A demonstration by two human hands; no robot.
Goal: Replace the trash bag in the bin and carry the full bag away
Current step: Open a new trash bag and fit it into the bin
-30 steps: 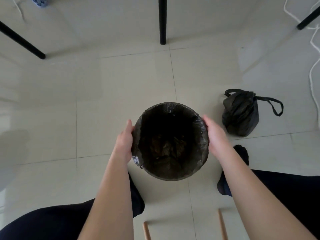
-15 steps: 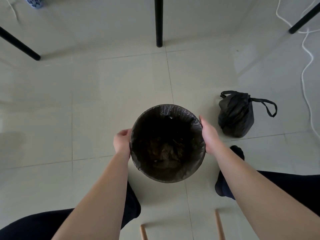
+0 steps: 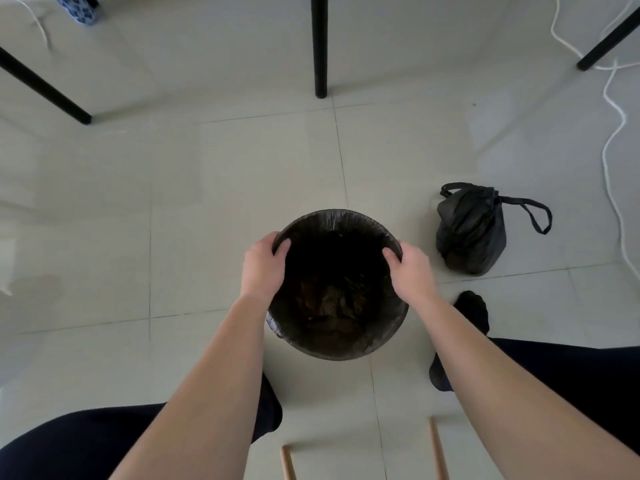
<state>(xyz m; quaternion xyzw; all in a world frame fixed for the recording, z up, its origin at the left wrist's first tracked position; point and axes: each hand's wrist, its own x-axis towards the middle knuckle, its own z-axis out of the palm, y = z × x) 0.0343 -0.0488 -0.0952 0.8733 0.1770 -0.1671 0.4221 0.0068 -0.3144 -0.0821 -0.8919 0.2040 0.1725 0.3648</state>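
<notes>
Black plastic lines the round trash bin [image 3: 341, 353], which stands on the pale tiled floor [image 3: 207, 209] between the person's legs. The left grip [image 3: 263, 268] is curled over the bin's rim on the left, fingers hooked inside. The right grip [image 3: 412, 271] is curled over the rim on the opposite side in the same way, so both hold the lined edge. The bin liner [image 3: 325, 306] lies crumpled at the bottom of the bin. A full tied trash bag [image 3: 471, 233], its drawstring loops out, sits on the floor to the bin's right and apart from it, just beyond a dark-socked foot [image 3: 474, 311]. Farther off stand black desk legs [image 3: 320, 46], and a white cable [image 3: 614, 133] trails along the right.
</notes>
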